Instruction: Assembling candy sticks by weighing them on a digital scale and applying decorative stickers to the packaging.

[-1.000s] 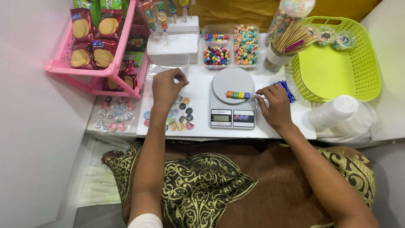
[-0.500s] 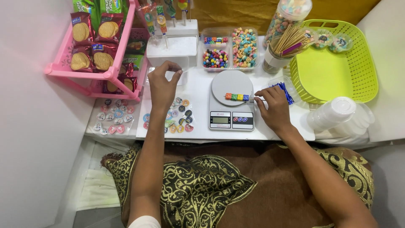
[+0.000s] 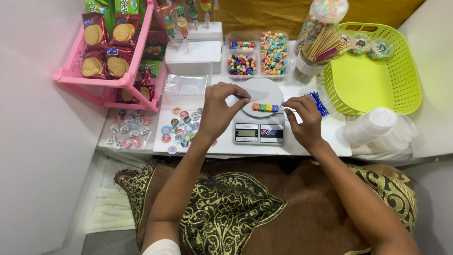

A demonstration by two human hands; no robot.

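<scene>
A slotted lime plastic basket [image 3: 377, 71] fills the table's [image 3: 222, 101] far right corner, a pink rack [image 3: 123, 80] the far left. On the smooth round scale [image 3: 260, 113] at the near edge lies my skewer of coloured cubes [image 3: 265, 107]. My right hand [image 3: 304, 118] pinches its stick; my left hand [image 3: 219, 111] pinches a clear bag [image 3: 241, 96] beside it.

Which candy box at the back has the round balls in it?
The front-left compartment, full of round multicoloured balls; the one behind it holds little cubes, the right one pastel pieces.
</scene>
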